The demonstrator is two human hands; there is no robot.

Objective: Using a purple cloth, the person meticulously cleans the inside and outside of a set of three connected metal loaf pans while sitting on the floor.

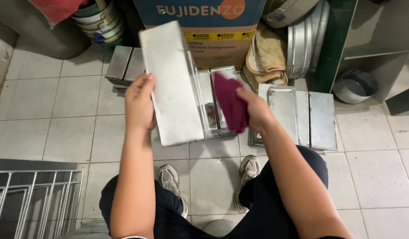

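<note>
My left hand grips the left edge of a long rectangular metal pan, held up over the floor with its flat outer side toward me. My right hand clutches a dark red cloth, which hangs just right of the pan. Below, between the two hands, more metal pans lie on the tiled floor. My knees and both shoes show at the bottom of the view.
Upturned metal pans lie on the floor at right, and two more at upper left. A cardboard box, folded cloths, round metal tubs, a small bowl, stacked bowls and a wire rack surround me.
</note>
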